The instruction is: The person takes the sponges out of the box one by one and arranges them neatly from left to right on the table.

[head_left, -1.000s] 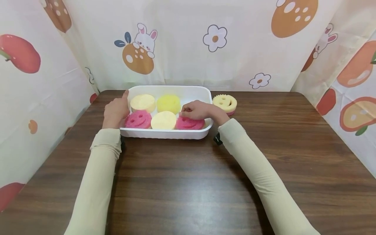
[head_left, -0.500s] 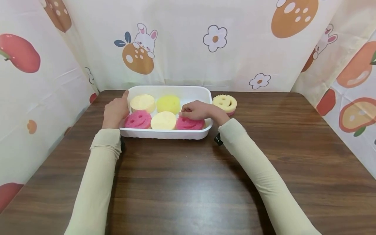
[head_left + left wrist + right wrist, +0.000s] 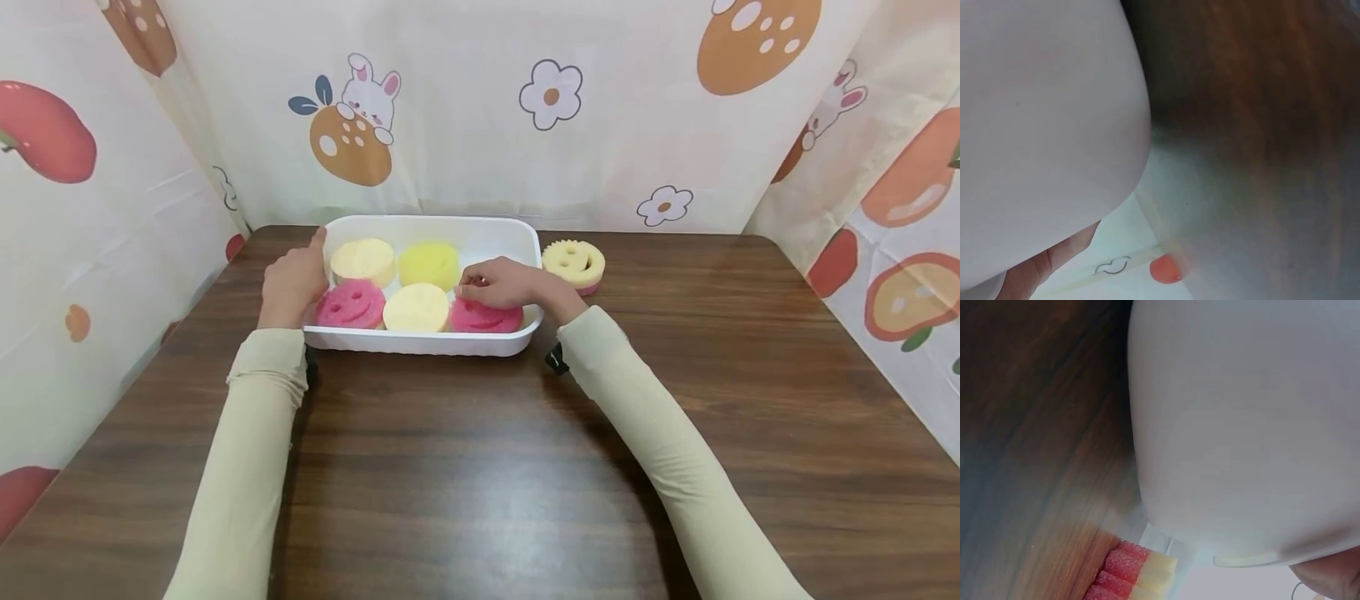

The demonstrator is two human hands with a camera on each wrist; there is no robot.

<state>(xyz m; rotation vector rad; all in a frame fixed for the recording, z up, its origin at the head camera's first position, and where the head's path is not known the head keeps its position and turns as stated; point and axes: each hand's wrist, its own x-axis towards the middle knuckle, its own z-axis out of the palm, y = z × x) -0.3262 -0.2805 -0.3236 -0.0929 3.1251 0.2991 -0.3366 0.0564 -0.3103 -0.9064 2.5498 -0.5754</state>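
A white rectangular tray (image 3: 420,343) stands at the table's back, holding several round sponges. My left hand (image 3: 292,280) holds the tray's left rim, with the index finger stretched along it; the left wrist view shows part of a finger (image 3: 1069,251) beyond the tray wall. My right hand (image 3: 501,283) reaches over the right rim, its curled fingers at the back edge of a pink sponge (image 3: 486,320); the contact is partly hidden. Beside that lie a cream sponge (image 3: 416,308) and a pink smiley sponge (image 3: 351,305). Behind them are another cream sponge (image 3: 363,262) and a yellow sponge (image 3: 429,265).
Just right of the tray, a smiley sponge (image 3: 573,265) lies cream side up with pink beneath. The dark wooden table (image 3: 450,467) extends in front. A patterned curtain (image 3: 465,150) closes off the back and both sides.
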